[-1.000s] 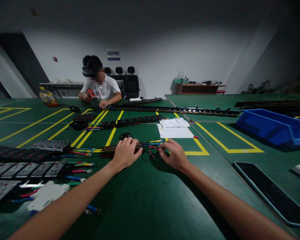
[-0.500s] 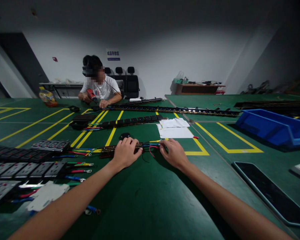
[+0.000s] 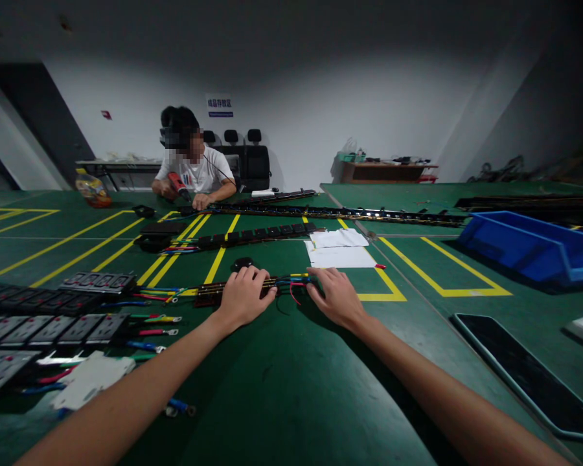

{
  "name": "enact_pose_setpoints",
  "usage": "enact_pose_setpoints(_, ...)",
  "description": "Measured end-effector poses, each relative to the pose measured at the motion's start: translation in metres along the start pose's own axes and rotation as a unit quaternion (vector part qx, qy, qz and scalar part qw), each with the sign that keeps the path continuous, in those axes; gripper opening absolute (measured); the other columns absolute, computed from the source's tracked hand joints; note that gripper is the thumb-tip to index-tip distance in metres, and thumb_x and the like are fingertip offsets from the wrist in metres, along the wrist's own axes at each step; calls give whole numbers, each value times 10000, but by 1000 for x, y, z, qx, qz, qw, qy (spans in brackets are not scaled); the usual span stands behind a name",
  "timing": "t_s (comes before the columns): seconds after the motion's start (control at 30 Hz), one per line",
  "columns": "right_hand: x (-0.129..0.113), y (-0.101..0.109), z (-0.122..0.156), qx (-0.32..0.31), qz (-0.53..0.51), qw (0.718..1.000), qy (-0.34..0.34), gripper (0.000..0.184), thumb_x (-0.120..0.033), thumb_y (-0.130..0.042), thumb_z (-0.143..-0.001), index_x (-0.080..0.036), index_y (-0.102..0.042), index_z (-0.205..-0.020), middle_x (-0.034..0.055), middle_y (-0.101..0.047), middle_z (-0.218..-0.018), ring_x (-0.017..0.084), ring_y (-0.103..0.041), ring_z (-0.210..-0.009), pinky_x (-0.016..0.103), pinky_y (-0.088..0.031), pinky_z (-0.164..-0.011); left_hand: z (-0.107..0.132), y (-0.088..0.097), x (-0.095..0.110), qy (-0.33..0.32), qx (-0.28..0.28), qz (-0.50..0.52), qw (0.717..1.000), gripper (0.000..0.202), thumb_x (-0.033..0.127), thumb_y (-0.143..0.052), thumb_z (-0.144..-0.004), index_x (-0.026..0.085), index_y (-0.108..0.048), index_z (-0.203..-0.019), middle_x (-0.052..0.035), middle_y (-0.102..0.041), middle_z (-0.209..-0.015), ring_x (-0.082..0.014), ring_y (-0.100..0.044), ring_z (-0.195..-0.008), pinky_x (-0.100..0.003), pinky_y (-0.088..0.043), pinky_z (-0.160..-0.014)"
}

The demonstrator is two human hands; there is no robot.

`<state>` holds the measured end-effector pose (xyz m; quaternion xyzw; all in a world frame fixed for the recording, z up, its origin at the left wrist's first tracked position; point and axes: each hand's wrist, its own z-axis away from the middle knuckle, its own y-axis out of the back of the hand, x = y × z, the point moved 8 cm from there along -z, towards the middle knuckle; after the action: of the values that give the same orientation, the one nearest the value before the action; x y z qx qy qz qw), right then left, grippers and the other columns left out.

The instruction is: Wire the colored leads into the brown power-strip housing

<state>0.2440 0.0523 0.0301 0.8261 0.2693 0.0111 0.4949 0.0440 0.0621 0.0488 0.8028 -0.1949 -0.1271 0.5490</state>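
Observation:
My left hand (image 3: 245, 294) curls over a dark strip (image 3: 211, 294) with gold-coloured bars along its top, its fingers closed on the end. Several coloured wires (image 3: 291, 281) come out of that end to the right, in yellow, blue and red. My right hand (image 3: 335, 294) is closed round the far ends of these wires, with thumb and forefinger near each other; the tips are hidden in the fingers. A thin red wire (image 3: 296, 299) hangs loose below the bundle. Just behind my left hand lies a small black object (image 3: 243, 263).
Socket strips (image 3: 53, 330) with lugged wires lie at left, by a white plastic piece (image 3: 94, 378). White papers (image 3: 340, 249), a blue bin (image 3: 529, 249) and a phone (image 3: 529, 375) are to the right. Across the table, a co-worker (image 3: 194, 165) holds a red power drill (image 3: 179, 184).
My right hand has shifted slightly left along the wires, toward my left hand. My left hand and the strip have stayed put.

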Motion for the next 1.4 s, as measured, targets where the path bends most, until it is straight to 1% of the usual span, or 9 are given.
enact_pose_setpoints(0.17,-3,-9,0,-45,10,999,11,422,-408,-458,-1055,-189,-567,-1399,117,-710,-1248,271,-608,-1150,412,-427,-946,0,-1,-1,-6,2,-4,1000,347,491,-491,-1003,208,-638,-1139,-102,-660,-1114,-280,-593,-1030,-411,-453,-835)
enact_pose_setpoints(0.37,2,11,1,64,5,998,-2,202,-298,-496,-1013,-207,-669,-1062,96,-727,-1051,259,-604,-1010,379,-427,-878,0,-1,-1,-4,-4,1,1000,358,499,-491,-1003,205,-638,-1143,-98,-658,-1110,-274,-594,-1018,-398,-455,-819)
enact_pose_setpoints(0.53,-1,4,0,20,11,1000,13,231,-312,-490,-1031,-224,-694,-967,60,-724,-883,233,-612,-887,365,-411,-824,0,0,-1,-2,-3,7,1000,359,502,-487,-1007,204,-639,-1136,-95,-657,-1100,-265,-593,-1002,-397,-453,-824)
enact_pose_setpoints(0.73,0,9,1,45,9,999,-1,285,-318,-477,-1029,-181,-674,-1182,107,-742,-1110,266,-602,-1046,391,-427,-897,0,0,0,-4,-4,-4,1000,360,499,-494,-1006,202,-637,-1149,-97,-656,-1106,-273,-593,-1020,-397,-451,-826)
enact_pose_setpoints(0.83,-2,4,0,11,10,1000,-4,386,-372,-481,-1031,-166,-611,-1331,122,-723,-1206,281,-592,-1120,412,-426,-934,0,0,0,-2,-4,-17,1000,359,493,-504,-1001,196,-638,-1151,-104,-656,-1108,-282,-594,-1030,-403,-451,-829)
enact_pose_setpoints(0.93,-2,-1,0,-15,18,1000,-6,366,-396,-478,-1036,-185,-634,-1292,113,-731,-1177,282,-604,-1097,412,-427,-912,0,0,1,-3,-3,-15,1000,349,488,-508,-1001,199,-640,-1146,-103,-657,-1104,-280,-598,-1024,-399,-451,-823)
enact_pose_setpoints(1.07,1,9,0,47,15,999,-10,270,-327,-483,-1024,-183,-678,-1143,111,-737,-1110,269,-606,-1053,390,-426,-886,0,0,1,-1,0,-7,1000,344,490,-508,-1001,203,-639,-1137,-97,-658,-1095,-275,-600,-1009,-398,-451,-819)
enact_pose_setpoints(1.17,1,7,0,40,25,999,-9,238,-312,-486,-1027,-206,-699,-1029,84,-748,-971,251,-619,-944,377,-417,-835,-1,0,0,-1,-2,-6,1000,347,495,-503,-1003,205,-637,-1139,-95,-658,-1097,-270,-600,-1006,-393,-449,-819)
enact_pose_setpoints(1.4,-4,18,4,107,3,994,28,232,-285,-493,-1022,-197,-705,-991,84,-749,-926,240,-617,-894,366,-406,-803,0,0,0,-3,-2,-6,1000,350,496,-495,-1008,204,-634,-1140,-94,-658,-1100,-268,-593,-1012,-395,-445,-820)
